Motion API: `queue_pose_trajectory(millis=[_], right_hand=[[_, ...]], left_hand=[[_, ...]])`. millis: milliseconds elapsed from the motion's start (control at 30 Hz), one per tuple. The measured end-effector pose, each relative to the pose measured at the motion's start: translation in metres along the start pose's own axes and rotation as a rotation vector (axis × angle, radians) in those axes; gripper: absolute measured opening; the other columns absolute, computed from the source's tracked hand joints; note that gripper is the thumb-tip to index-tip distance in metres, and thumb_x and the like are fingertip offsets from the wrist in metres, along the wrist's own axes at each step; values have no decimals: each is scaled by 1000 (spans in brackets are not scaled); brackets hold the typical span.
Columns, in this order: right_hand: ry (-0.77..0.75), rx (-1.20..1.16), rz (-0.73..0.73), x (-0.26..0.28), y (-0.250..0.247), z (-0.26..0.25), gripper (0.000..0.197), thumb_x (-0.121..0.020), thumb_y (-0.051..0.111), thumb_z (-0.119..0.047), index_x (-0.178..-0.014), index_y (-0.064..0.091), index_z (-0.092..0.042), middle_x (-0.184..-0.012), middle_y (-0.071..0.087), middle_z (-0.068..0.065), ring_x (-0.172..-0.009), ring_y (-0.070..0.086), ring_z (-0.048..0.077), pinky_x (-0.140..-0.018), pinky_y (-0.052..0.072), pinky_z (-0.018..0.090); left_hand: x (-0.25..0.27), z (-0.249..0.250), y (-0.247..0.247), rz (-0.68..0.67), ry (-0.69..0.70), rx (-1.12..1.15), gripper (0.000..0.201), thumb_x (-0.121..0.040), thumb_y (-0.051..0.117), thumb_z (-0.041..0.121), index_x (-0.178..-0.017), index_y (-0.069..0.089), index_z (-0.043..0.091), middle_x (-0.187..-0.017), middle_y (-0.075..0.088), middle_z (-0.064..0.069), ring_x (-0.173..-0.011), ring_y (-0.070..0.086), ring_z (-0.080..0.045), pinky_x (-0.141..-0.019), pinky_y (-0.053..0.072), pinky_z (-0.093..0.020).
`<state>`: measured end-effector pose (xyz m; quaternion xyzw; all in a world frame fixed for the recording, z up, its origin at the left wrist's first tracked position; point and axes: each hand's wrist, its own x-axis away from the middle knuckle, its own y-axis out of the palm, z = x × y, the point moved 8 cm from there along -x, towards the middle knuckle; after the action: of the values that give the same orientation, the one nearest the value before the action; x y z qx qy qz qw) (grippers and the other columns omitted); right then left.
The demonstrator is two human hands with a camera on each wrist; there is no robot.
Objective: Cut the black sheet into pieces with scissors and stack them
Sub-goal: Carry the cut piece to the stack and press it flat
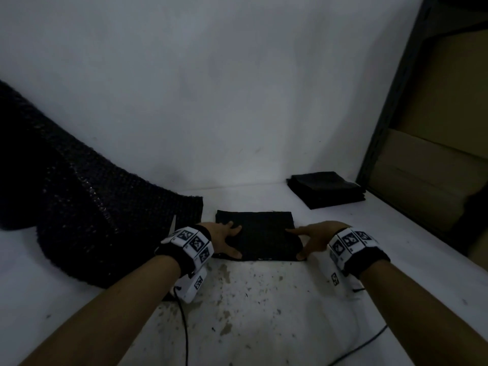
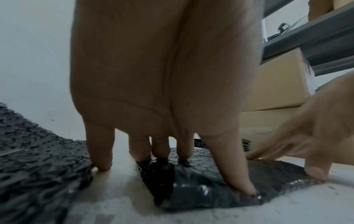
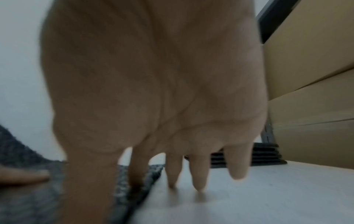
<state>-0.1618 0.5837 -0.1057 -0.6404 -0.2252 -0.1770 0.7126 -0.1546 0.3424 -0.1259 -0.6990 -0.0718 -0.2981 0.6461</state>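
A cut black piece (image 1: 258,235) lies flat on the white table (image 1: 264,299) in front of me. My left hand (image 1: 232,241) presses on its left edge with the fingers spread and the thumb on the near corner (image 2: 216,175). My right hand (image 1: 298,243) rests on its right edge, index finger stretched over the piece and thumb at the near right corner (image 3: 113,186). The big bubbled black sheet (image 1: 79,202) drapes down on the left. A pale blade, seemingly the scissors (image 1: 173,224), pokes out beside it. A stack of black pieces (image 1: 326,190) sits at the back right.
A dark metal shelf frame (image 1: 390,101) with cardboard boxes (image 1: 435,154) stands along the table's right side, just behind the stack. A white wall (image 1: 211,88) closes the back. Cables (image 1: 184,326) trail over the stained near part of the table.
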Motion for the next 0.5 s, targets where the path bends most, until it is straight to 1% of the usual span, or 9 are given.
queue_pose_trajectory(millis=[67, 100, 167, 200, 233, 300, 367, 433, 500], right_hand=[[23, -42, 59, 2, -4, -1, 79, -87, 74, -35, -154, 32, -38, -157, 36, 5, -141, 37, 28, -113, 36, 40], [38, -48, 120, 3, -7, -2, 68, -89, 72, -28, -150, 42, -28, -151, 44, 7, -135, 45, 27, -107, 42, 36], [71, -96, 242, 7, -11, -5, 40, -97, 58, -23, -135, 54, -8, -137, 56, 14, -120, 57, 28, -88, 47, 29], [84, -155, 268, 8, -10, -8, 36, -101, 52, -25, -130, 54, -3, -133, 58, 16, -116, 60, 29, -82, 46, 28], [88, -223, 277, 11, -9, -12, 39, -103, 47, -30, -130, 53, -1, -132, 58, 18, -115, 61, 30, -81, 46, 28], [100, -374, 269, 11, -5, -17, 54, -105, 41, -44, -138, 48, -2, -138, 55, 18, -122, 57, 31, -90, 45, 30], [97, -533, 242, 8, 1, -22, 63, -100, 48, -52, -141, 46, -4, -139, 55, 16, -123, 56, 30, -92, 45, 32], [75, -729, 231, 1, 5, -22, 60, -92, 66, -47, -133, 52, -6, -129, 62, 17, -111, 63, 30, -86, 51, 35], [78, -897, 242, -3, 6, -17, 46, -86, 77, -32, -115, 56, -4, -109, 69, 18, -101, 69, 33, -88, 58, 42]], left_hand=[[2, 2, -1, 8, 4, 4, 91, -92, 47, 68, -158, -4, 32, -166, -7, 1, -153, 9, -24, -122, 18, -42], [2, 2, -1, 13, 4, 6, 91, -92, 47, 68, -158, -4, 31, -166, -7, 1, -153, 9, -24, -122, 18, -42], [1, 3, -1, 17, 6, 9, 91, -93, 47, 67, -158, -4, 31, -167, -7, 1, -153, 9, -23, -122, 18, -42], [1, 3, -1, 19, 8, 11, 91, -93, 47, 67, -158, -4, 31, -167, -7, 1, -153, 8, -23, -122, 17, -42], [1, 2, 0, 23, 7, 16, 91, -93, 47, 67, -158, -4, 31, -167, -7, 1, -153, 8, -23, -122, 17, -42], [2, 2, 0, 30, 6, 23, 91, -92, 47, 67, -159, -3, 30, -167, -6, 1, -153, 9, -23, -122, 17, -41], [2, 2, -1, 31, 2, 28, 91, -92, 47, 67, -159, -2, 30, -167, -6, 1, -153, 9, -23, -122, 17, -41], [2, 1, -1, 26, -1, 34, 91, -92, 48, 68, -159, -3, 31, -167, -6, 1, -153, 9, -24, -122, 19, -41], [2, 1, -1, 27, -2, 56, 92, -91, 48, 68, -159, -2, 32, -167, -6, 1, -152, 10, -24, -121, 21, -42]])
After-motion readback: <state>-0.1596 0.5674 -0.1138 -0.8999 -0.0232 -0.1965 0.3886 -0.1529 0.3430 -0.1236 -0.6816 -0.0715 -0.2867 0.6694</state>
